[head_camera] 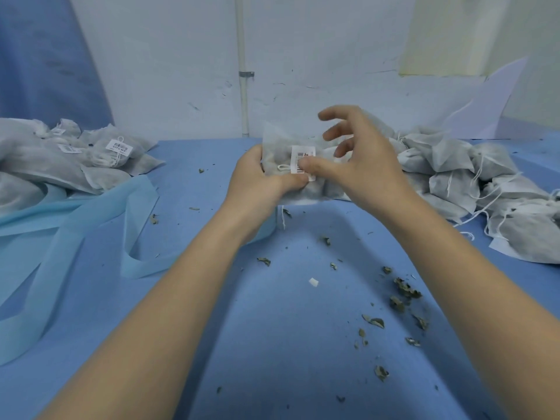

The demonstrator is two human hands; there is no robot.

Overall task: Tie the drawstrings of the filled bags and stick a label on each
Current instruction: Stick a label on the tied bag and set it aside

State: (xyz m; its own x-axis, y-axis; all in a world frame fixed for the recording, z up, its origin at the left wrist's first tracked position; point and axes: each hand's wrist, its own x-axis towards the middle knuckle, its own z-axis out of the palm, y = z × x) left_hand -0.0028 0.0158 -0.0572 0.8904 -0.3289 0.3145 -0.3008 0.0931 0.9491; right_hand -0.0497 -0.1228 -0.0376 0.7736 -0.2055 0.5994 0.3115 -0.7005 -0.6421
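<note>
White non-woven fabric, greyed by the dry herb inside, fills the left hand [257,180], whose fingers and thumb curl round the left edge of the filled bag [278,147] and hold it lifted off the blue worktop [272,328]. On the bag's face sits a barcode label [301,160], its long axis running from 12 to 6 o'clock. The right hand [360,165] comes in from 3 o'clock: its thumb lies flat on the label's lower half, while the other fingers [336,115] are spread loosely apart and clamp nothing. So the label lies straight under the thumb and just to the right of the left hand's grip, and the right hand is the one placed to rub it down. I judge that what comes next is a press along that long axis, with the left grip bracing the bag from behind. A small loop of drawstring [283,167] shows at 9 o'clock of the label, touching its edge.

Counting: one bag in hand and one label on it. At 10 o'clock lies a pile of labelled bags [100,153], three labels plainly showing. At 3 o'clock lies a larger heap of unlabelled bags [454,177], strings trailing, too overlapped to count. One white scrap [313,282] lies at 6 o'clock among many scattered leaf crumbs [404,291]. Pale blue fabric strips [91,225] loop at 8 o'clock.
</note>
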